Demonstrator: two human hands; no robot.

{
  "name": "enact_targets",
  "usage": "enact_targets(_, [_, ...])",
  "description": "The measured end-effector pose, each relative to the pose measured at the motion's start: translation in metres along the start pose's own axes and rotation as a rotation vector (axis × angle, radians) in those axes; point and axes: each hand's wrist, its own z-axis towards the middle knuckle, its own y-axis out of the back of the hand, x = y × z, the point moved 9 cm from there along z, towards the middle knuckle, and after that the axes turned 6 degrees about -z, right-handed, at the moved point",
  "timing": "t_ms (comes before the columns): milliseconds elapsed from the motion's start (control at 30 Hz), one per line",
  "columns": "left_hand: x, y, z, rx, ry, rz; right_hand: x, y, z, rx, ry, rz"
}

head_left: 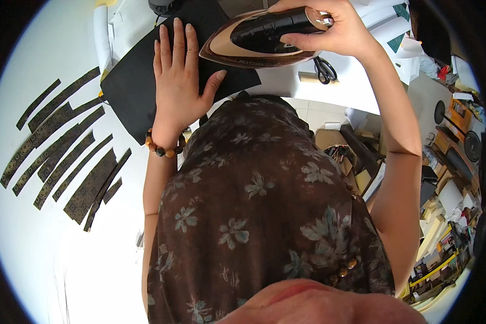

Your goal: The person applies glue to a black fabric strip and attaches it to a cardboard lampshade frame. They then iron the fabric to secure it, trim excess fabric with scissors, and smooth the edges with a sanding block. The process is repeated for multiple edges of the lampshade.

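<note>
Right now your left hand (pixel 181 97) lies flat on the black cloth (pixel 132 81), its fingers straight and nearly side by side, gripping nothing, with the thumb spread out to the side. A beaded bracelet (pixel 164 152) circles that wrist, close to the cloth's near edge. Your right hand (pixel 337 32), off to the right of the cloth, is closed around the handle of the iron (pixel 259 36), thumb along the near side and fingers over the far side. The iron stands at the right part of the cloth, its pointed tip toward your left hand but apart from it; you can't tell from this angle whether its sole touches the fabric. To the left of the cloth, several dark patterned strips (pixel 65 159) lie roughly side by side on the white surface. Black-handled scissors (pixel 325 71) rest to the cloth's right, beyond the iron's near side.
</note>
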Motion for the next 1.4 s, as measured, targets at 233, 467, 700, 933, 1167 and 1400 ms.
enact_targets(233, [0.000,0.003,0.003,-0.006,-0.015,-0.073,-0.033,0.013,0.012,-0.182,-0.228,0.036])
enact_targets(467, [-0.027,0.009,0.010,0.070,-0.109,-0.138,-0.069,0.038,-0.046,-0.488,-0.389,0.021])
enact_targets(700, [-0.052,0.008,0.021,0.135,-0.266,-0.363,-0.067,0.024,-0.084,-0.490,-0.518,0.001])
enact_targets(933, [-0.041,0.012,0.034,0.102,-0.350,-0.313,-0.077,0.012,-0.120,-0.528,-0.456,-0.164])
enact_targets(1167, [-0.021,0.027,0.066,-0.166,-0.222,-0.234,-0.076,0.007,-0.130,-0.603,-0.640,-0.146])
enact_targets(1400, [0.002,0.032,0.066,-0.069,-0.168,0.055,-0.063,0.008,-0.120,-0.575,-0.653,-0.059])
